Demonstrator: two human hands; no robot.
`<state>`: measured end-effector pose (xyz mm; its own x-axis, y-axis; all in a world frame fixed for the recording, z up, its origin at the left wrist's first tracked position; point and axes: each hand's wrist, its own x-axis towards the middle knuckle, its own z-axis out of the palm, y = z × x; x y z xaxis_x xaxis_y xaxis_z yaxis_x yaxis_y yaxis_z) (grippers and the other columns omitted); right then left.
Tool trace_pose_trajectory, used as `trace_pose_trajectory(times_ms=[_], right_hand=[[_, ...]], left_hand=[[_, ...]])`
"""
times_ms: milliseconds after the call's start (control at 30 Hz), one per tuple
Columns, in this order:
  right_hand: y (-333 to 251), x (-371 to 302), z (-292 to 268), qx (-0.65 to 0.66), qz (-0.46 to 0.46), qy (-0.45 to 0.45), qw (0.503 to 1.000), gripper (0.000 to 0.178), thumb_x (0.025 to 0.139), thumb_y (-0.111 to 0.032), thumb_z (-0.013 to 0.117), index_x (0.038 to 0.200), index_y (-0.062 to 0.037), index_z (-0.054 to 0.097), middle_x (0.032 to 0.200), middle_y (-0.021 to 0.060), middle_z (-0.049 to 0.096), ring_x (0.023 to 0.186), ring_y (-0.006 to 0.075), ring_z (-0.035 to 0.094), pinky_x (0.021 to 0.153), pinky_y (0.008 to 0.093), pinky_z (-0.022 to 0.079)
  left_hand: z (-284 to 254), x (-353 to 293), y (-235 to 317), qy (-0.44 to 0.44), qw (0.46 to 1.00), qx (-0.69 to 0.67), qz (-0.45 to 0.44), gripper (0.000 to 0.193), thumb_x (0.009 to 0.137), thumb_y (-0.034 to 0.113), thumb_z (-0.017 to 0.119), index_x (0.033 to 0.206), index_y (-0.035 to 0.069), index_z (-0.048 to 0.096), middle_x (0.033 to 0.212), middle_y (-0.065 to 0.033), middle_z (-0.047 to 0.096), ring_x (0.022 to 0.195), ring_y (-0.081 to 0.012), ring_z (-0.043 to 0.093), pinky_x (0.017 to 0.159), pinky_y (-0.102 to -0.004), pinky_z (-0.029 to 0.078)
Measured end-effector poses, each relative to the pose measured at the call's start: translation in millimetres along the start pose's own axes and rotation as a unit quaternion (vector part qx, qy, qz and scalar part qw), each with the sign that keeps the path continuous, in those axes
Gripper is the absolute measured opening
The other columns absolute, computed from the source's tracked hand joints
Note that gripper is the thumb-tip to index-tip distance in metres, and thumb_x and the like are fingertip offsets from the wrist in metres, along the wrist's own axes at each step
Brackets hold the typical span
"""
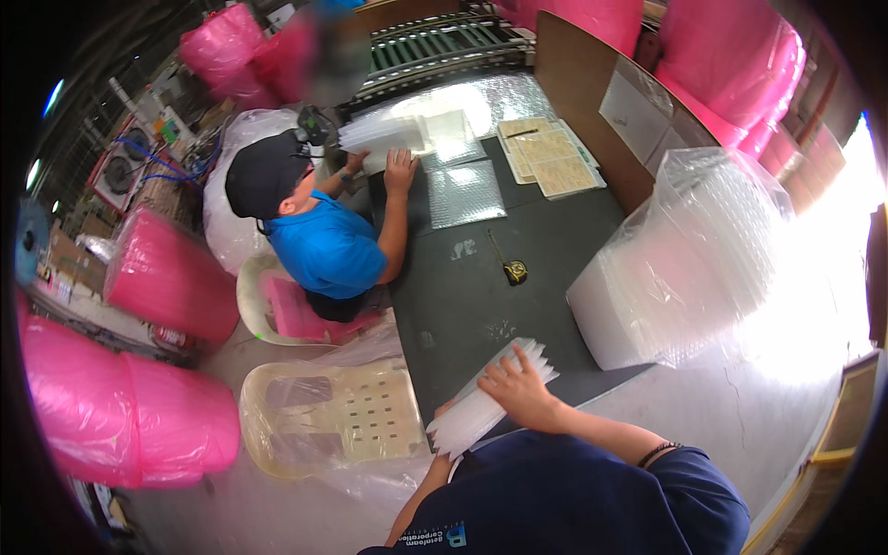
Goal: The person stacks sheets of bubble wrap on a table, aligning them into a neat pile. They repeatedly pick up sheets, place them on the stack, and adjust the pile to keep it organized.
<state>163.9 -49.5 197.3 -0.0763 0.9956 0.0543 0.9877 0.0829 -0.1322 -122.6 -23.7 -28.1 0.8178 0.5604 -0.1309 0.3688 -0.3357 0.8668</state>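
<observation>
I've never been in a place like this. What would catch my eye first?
Probably the big pink bundles at the left and top, and the bulging clear bag of white material at the right side of the dark table. Next, a co-worker in bright blue at the table's left edge. At the near end, the wearer's right hand lies spread over a stack of white sheets.

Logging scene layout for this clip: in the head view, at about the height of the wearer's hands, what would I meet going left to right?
Large pink wrapped bundle → beige chair → white sheets under the right hand → plastic-covered white stack.
</observation>
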Motion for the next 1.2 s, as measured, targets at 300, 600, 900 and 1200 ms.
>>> trace_pose_trajectory(times_ms=[300, 600, 900, 1200], right_hand=[[1, 11, 40, 0.055, -0.089, -0.029, 0.994, 0.042, 0.064, -0.008, 0.064, 0.103, -0.0072, 0.048, 0.098, 0.0111, 0.050, 0.102, 0.0287, 0.048, 0.100, 0.0528, 0.027], [10, 5, 41, 0.056, -0.099, -0.039, 0.993, 0.042, 0.064, -0.008, 0.063, 0.103, -0.0058, 0.049, 0.100, 0.0109, 0.051, 0.100, 0.0281, 0.050, 0.098, 0.0519, 0.029], [9, 6, 40, 0.060, -0.111, -0.042, 0.991, 0.042, 0.064, -0.008, 0.062, 0.103, -0.0064, 0.049, 0.099, 0.0106, 0.050, 0.100, 0.0278, 0.050, 0.097, 0.0504, 0.031], [8, 7, 41, 0.047, -0.104, -0.038, 0.993, 0.044, 0.062, -0.008, 0.063, 0.103, -0.0070, 0.049, 0.100, 0.0109, 0.050, 0.101, 0.0281, 0.049, 0.097, 0.0492, 0.031]], left_hand=[[-2, 27, 18, 0.101, 0.978, -0.108, -0.151, 0.046, 0.087, 0.020, 0.053, 0.127, 0.002, 0.041, 0.134, -0.0203, 0.035, 0.125, -0.0292, 0.033, 0.105, -0.0364, 0.023], [5, 43, 32, 0.119, 0.972, -0.124, -0.161, 0.046, 0.086, 0.020, 0.055, 0.126, 0.002, 0.042, 0.132, -0.0195, 0.037, 0.123, -0.0284, 0.034, 0.103, -0.0360, 0.025], [9, 34, 35, 0.138, 0.966, -0.123, -0.183, 0.046, 0.085, 0.020, 0.057, 0.125, 0.002, 0.043, 0.130, -0.0186, 0.039, 0.121, -0.0276, 0.036, 0.102, -0.0357, 0.026], [16, 20, 36, 0.147, 0.961, -0.129, -0.196, 0.046, 0.084, 0.020, 0.059, 0.124, 0.002, 0.044, 0.127, -0.0177, 0.041, 0.119, -0.0268, 0.038, 0.100, -0.0353, 0.028]])
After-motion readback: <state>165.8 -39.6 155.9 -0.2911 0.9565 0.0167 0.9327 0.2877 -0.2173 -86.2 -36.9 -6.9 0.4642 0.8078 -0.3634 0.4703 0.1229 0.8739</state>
